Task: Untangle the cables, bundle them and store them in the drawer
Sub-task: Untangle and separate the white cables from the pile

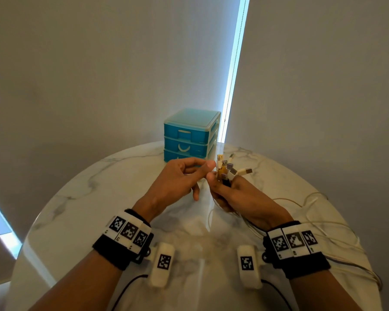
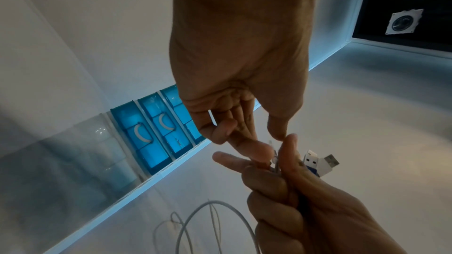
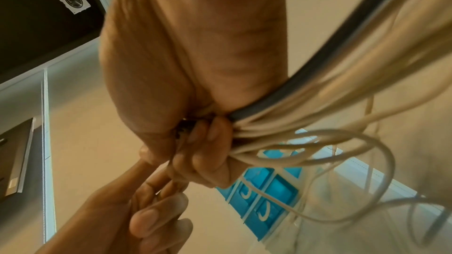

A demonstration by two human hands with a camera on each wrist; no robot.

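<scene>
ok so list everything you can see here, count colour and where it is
small plastic drawer unit: one, blue drawers in a pale frame, three drawers all shut, at the far edge of the table
round marble table: one, white with grey veins, under both hands
bundle of cables: several, mostly white or cream with one dark, gripped in the right hand; loose lengths trail over the table's right side
USB plugs: several, white, silver and one yellowish, sticking up out of the right fist
wrist bands: two, black with white marker tags, one per wrist
left hand: one, fingertips pinching at the plug ends
right hand: one, fist closed round the cables
</scene>
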